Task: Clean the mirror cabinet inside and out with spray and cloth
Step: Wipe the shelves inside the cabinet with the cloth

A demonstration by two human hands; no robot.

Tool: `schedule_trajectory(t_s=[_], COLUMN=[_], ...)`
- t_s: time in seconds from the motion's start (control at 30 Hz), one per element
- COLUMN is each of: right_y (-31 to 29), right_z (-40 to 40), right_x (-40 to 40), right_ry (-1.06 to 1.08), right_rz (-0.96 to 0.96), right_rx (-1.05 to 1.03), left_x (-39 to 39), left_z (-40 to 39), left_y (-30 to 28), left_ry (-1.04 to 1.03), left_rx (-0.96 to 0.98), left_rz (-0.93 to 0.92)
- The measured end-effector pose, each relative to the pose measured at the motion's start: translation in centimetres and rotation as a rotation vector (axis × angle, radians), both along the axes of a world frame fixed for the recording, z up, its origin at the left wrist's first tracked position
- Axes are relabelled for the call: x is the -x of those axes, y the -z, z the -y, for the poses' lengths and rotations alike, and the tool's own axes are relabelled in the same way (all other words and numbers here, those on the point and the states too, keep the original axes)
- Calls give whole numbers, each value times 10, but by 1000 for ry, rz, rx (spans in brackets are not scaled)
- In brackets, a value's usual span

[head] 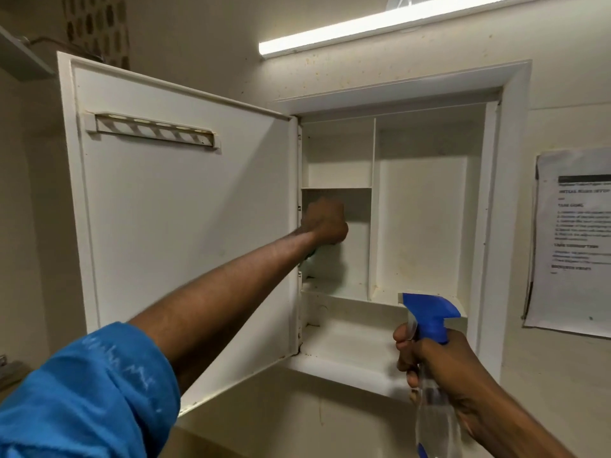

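Observation:
The white recessed mirror cabinet (426, 206) stands open, its door (185, 206) swung out to the left with the inner side facing me. My left hand (325, 223) reaches into the left middle compartment, fist curled round a pale cloth (325, 262) that hangs below the wrist and is blurred. My right hand (433, 361) grips the neck of a clear spray bottle (433, 401) with a blue trigger head (429, 317), held in front of the cabinet's lower right corner, nozzle pointing left.
A slotted holder bar (152, 130) is fixed high on the door's inner side. A lit tube light (380, 28) runs above the cabinet. A printed paper sheet (575, 239) hangs on the wall to the right. The cabinet shelves hold no items.

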State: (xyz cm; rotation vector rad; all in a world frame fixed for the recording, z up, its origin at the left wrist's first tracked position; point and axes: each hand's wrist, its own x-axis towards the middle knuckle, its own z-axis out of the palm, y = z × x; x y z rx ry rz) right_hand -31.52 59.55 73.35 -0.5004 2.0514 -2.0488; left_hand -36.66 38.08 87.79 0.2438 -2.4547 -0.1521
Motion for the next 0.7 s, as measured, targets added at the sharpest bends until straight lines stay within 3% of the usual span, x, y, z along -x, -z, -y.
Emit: schedule_trajectory(t_s=[0.1,0.27,0.5,0.7], right_y=[-1,-6,-12,-10], right_z=[-2,-4,-13,2], right_x=[-5,-12,-12,-13], right_ry=[9,-10,17,13], right_rz=[-2,47,36,36], right_rx=[-4,3,-13,-40], left_x=[4,30,43,29], left_z=[4,-4,-19,-3], left_y=[14,64,81,84], left_ry=[-19,69,110,255], left_rx=[21,-231,-189,-619], left_rz=[-14,37,75,111])
